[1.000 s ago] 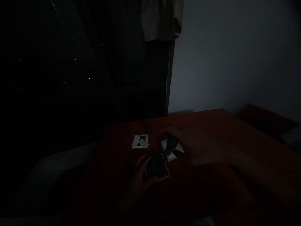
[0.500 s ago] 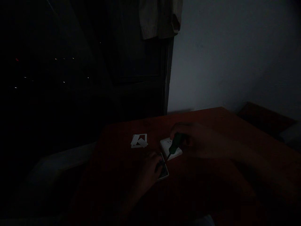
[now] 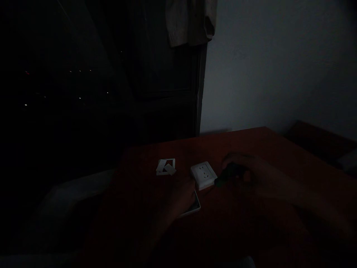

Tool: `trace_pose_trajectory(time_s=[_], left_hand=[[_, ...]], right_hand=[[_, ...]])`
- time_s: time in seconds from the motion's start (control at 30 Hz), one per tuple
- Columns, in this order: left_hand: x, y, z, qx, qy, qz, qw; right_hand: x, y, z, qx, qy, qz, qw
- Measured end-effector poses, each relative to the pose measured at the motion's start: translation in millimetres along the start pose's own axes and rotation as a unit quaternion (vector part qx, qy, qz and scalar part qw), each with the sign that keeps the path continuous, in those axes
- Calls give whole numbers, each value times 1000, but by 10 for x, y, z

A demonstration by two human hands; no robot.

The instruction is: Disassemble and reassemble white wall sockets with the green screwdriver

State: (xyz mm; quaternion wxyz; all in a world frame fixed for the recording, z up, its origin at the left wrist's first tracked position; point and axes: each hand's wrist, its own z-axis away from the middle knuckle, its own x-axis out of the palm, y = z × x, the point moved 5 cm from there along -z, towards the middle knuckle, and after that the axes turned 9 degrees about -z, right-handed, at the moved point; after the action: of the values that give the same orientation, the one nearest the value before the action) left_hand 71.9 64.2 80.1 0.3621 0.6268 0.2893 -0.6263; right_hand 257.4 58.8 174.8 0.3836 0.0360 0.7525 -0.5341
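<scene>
My right hand (image 3: 248, 169) is closed around the green handle of a screwdriver (image 3: 223, 178). Its thin shaft slants down to the left, in front of a white wall socket (image 3: 205, 175) that lies face up on the table. My left hand (image 3: 182, 195) is over a flat piece with a white rim and dark inside (image 3: 196, 206). Its fingers curl downward; shadow hides their tips, so what they hold cannot be made out. Further back on the left lies a white square frame (image 3: 174, 162) with two white strips (image 3: 170, 169) across it.
The reddish-brown table (image 3: 237, 141) reaches back to a pale wall (image 3: 273, 74). To the left is a dark window (image 3: 69, 82) with small points of light. Cloth (image 3: 192, 22) hangs above the table's far side. The scene is very dim.
My right hand has moved right with the screwdriver, whose tip has left the rimmed piece; the socket's face now shows. My left hand's fingers have curled in more over the rimmed piece.
</scene>
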Motion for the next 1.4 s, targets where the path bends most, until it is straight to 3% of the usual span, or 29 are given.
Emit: trace_pose_trajectory(time_s=[0.4, 0.5, 0.6, 0.67, 0.83, 0.97, 1.13, 1.3, 1.4], left_hand=[[-141, -13, -99, 3, -37, 21, 999], [-203, 3, -56, -2, -26, 43, 999], [-212, -90, 42, -29, 20, 97, 995], [-162, -255, 158, -73, 58, 123, 988], [101, -816, 595, -206, 92, 148, 963], [324, -1086, 916, -262, 56, 111, 957], [524, -1161, 1106, -249, 37, 85, 964], [493, -1098, 1140, -231, 67, 78, 967], [440, -1027, 1149, -252, 118, 88, 956]], right_hand=[[65, 46, 15, -2, -4, -31, 1000], [75, 42, 9, -5, -4, -31, 1000], [77, 44, 11, -9, 3, -35, 999], [72, 53, 19, -9, 11, -35, 999], [33, 79, 25, 12, 39, -14, 999], [34, 55, -25, 19, 83, -13, 996], [222, -57, -156, -4, 90, -29, 996], [389, -197, -270, -32, 61, -12, 998], [427, -246, -310, -43, 52, 0, 998]])
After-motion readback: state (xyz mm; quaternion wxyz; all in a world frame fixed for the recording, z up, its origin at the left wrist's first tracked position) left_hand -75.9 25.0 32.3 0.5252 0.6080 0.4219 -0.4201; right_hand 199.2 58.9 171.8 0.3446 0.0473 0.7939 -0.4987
